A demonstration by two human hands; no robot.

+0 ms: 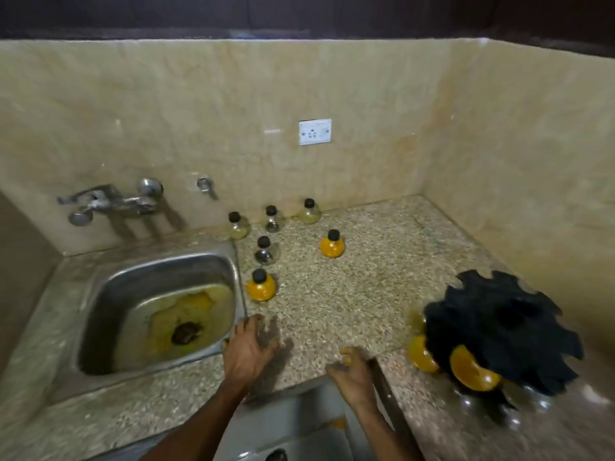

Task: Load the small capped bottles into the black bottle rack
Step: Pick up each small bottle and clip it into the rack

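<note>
Left hand: left hand [253, 348] hovers over the speckled surface [366, 281] just right of the sink corner, fingers [266, 331] spread and blurred, gripping nothing.
Right hand: right hand [354, 372] sits low near the surface's front edge, fingers loosely curled and motion-smeared; nothing in its grip that I can make out.
Rack: black bottle rack [502, 331] on the right of the surface, blurred, saw-toothed outline, with orange bottles [471, 369] showing at its lower left side; whether they sit in slots, cannot tell.
Loose bottles: six small capped bottles stand upright, well apart from the rack. Nearest, an orange-filled bottle [261, 286] just beside the sink rim; behind it a clear bottle [265, 251]; a second orange bottle [331, 244] to the right.
Back row: three pale bottles [273, 219] lined up along the wall, all with black caps.
Sink: steel sink [100, 294] on the left, yellowish puddle around the drain; tap [109, 202] on the wall above.
Writing: none readable, no labels on bottles; white wall socket [315, 131] shows only pin holes.
</note>
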